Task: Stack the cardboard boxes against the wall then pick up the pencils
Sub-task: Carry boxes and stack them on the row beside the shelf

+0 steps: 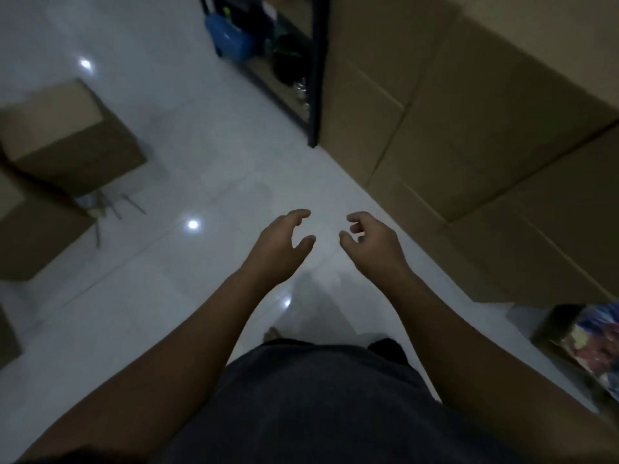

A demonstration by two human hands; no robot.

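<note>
A dark shirt (318,396) fills the bottom edge, and both bare forearms reach forward from it over the white tiled floor (207,155). The stack of cardboard boxes (469,128) standing along the wall serves as the landmark. Just nearer than the stack's near end, an open carton with colourful contents (589,346) sits on the floor.

The right hand (371,242) hangs in the air close beside the stack's lower edge, fingers loosely curled with thumb and fingers apart, holding nothing. The left hand (278,249) hovers just beyond it, away from the stack, likewise slack and empty. The two hands are near each other but not touching.

Well away from the stack, across the open floor, the pencils (114,204) lie scattered on the tiles, some partly under the edge of a loose cardboard box (73,135). A second loose box (30,236) sits nearer than that one and touches it.

At the stack's far end, right against it, stands a black shelf frame (316,78) holding a blue container (231,38) and dark items too blurred to identify.
</note>
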